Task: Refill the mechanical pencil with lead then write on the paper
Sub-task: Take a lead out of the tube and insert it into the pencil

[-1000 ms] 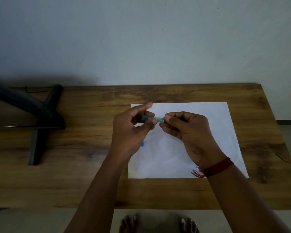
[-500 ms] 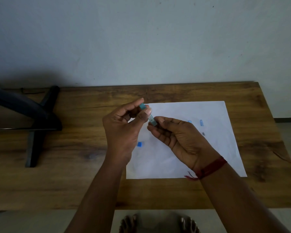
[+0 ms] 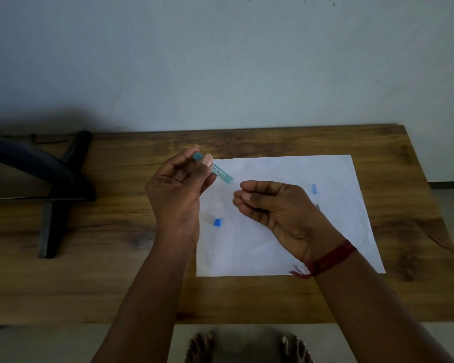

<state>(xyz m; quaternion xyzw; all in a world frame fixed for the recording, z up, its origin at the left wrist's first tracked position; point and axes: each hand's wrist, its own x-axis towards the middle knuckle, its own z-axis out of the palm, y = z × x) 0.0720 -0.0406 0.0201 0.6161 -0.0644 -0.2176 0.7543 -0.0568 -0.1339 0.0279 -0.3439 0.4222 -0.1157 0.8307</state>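
My left hand [image 3: 177,197] pinches a teal lead tube [image 3: 222,174] between thumb and fingers. The tube tilts with its lower end pointing down and right. Just below that end, my right hand [image 3: 275,209] sits palm up with the fingers loosely cupped; nothing shows in it, and a lead is too thin to make out. Both hands hover over the left part of a white paper [image 3: 333,231] lying on the wooden table [image 3: 116,284]. On the paper lie a small blue cap with a clear piece [image 3: 216,222] and a pale blue pencil part [image 3: 314,189].
A small grey piece [image 3: 318,206] lies on the paper right of my right hand. A black stand base [image 3: 55,195] occupies the table's left side, near the wall. My bare feet [image 3: 247,347] show below the table's front edge.
My right hand has let go of the tube's end and turned palm up beneath it. My left hand has tilted the tube from level to slanting down toward the right.
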